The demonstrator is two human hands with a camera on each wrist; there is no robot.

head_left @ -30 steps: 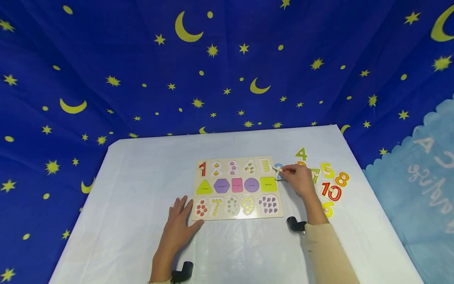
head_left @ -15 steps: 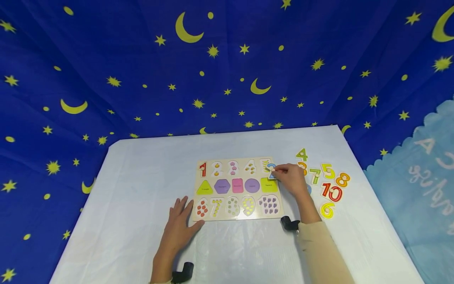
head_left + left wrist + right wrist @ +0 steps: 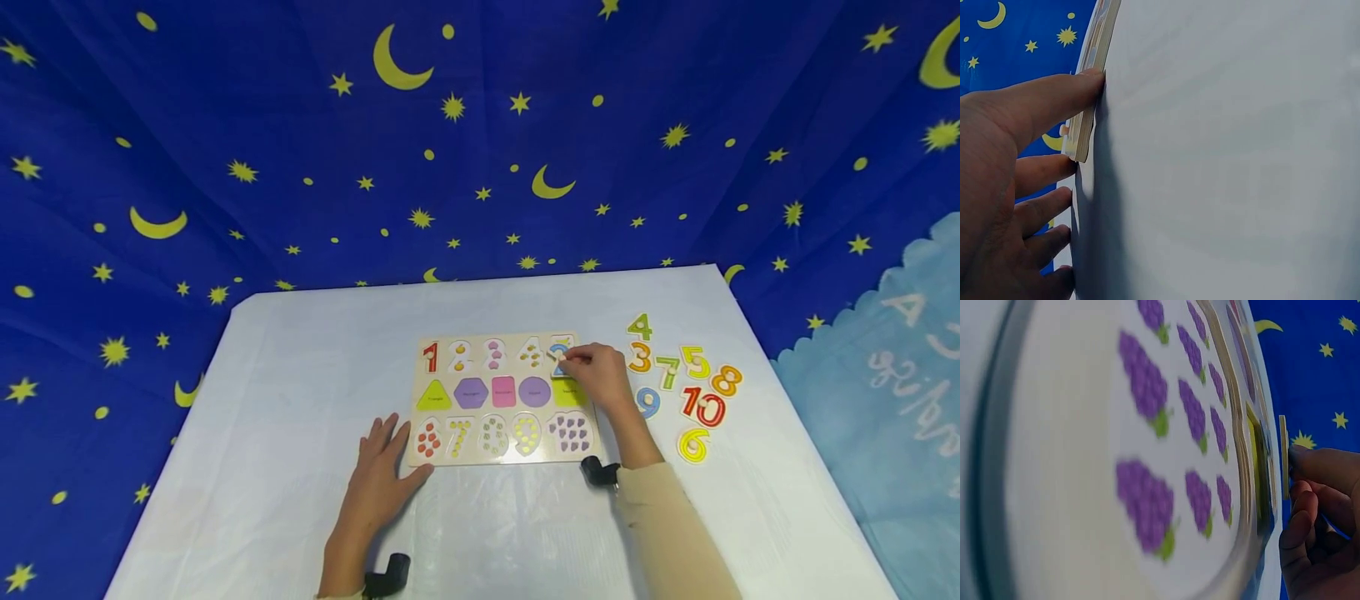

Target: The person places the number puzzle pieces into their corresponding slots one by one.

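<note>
Two bare hands, no gloves, no rings visible. Right hand (image 3: 600, 379): long beige sleeve (image 3: 675, 542) running from the wrist back up the forearm, plain fabric, no print. Small black camera mount (image 3: 598, 472) sits on the wrist just ahead of that sleeve's cuff. Left hand (image 3: 378, 479): forearm bare, pale cuff edge barely shows at frame bottom; same kind of black mount (image 3: 386, 575) at its wrist. Nails short, unpainted.
</note>
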